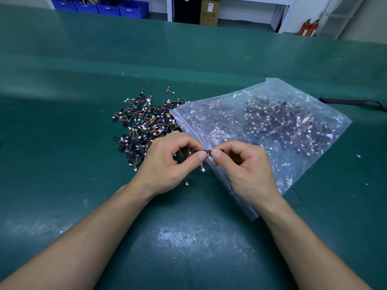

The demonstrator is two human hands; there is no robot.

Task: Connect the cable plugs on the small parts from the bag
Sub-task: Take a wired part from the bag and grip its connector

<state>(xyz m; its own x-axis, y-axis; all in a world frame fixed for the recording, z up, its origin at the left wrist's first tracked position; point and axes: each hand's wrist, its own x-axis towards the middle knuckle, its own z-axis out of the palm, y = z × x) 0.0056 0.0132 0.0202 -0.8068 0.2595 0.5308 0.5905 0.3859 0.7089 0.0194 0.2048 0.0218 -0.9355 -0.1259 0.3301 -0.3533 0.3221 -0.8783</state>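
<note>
**Both hands pinch one small part at the mouth of the bag**

Two bare forearms reach up from the bottom corners across the green table point(188, 237), whose surface is scuffed pale between them. They converge toward the centre, where the hands meet thumb to thumb, knuckles up.

The left hand point(167, 164) is curled, its thumb and forefinger closed on the left end of a small part point(207, 152), a short black strip. Its other fingers are bent under the palm. The right hand point(245, 170) mirrors it: thumb and forefinger nip the strip's right end, the remaining fingers loosely folded. The two thumb tips nearly touch over the strip. Thin orange wires drop from the part to a white plug point(202, 169) that hangs free below the thumbs.

The part is held just above the near edge of a clear zip bag point(272, 130), which lies flat, angled away to the right and holds many more such parts. Its open mouth faces left, where a pile of parts point(144, 124) lies spilled on the table, touching the bag's mouth. One stray part point(168, 89) lies apart beyond the pile.

Past the table's far edge stand blue bins point(109, 7), a cardboard box point(209, 12) and two red extinguishers point(308, 27).
</note>
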